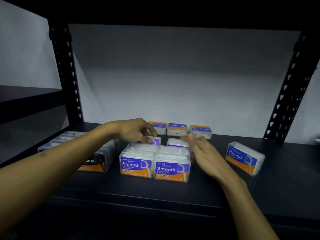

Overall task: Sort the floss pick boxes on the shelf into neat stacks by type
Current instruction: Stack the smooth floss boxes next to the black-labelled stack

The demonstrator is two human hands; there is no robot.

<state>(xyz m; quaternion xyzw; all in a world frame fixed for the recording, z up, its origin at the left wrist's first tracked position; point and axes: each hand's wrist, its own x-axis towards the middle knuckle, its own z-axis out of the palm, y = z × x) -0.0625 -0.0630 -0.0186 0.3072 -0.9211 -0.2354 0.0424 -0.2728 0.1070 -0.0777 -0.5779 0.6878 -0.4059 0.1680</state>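
On a dark shelf (173,196), the "Smooth" boxes (154,163) are being gathered at the centre — a rear box (153,141) is pinched by the left hand (136,130), while another (178,142) is touched by the straight-fingered right hand (202,149), gripping nothing. Next, both probably need stacking squarely on the front pair; "Round" boxes (178,129) crowd close behind, one (244,157) lies askew at right, charcoal boxes (97,161) at left.

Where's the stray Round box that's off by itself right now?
In the head view, the lone Round box sits tilted on the right side of the shelf, apart from the two front Smooth boxes and to the right of the right hand.
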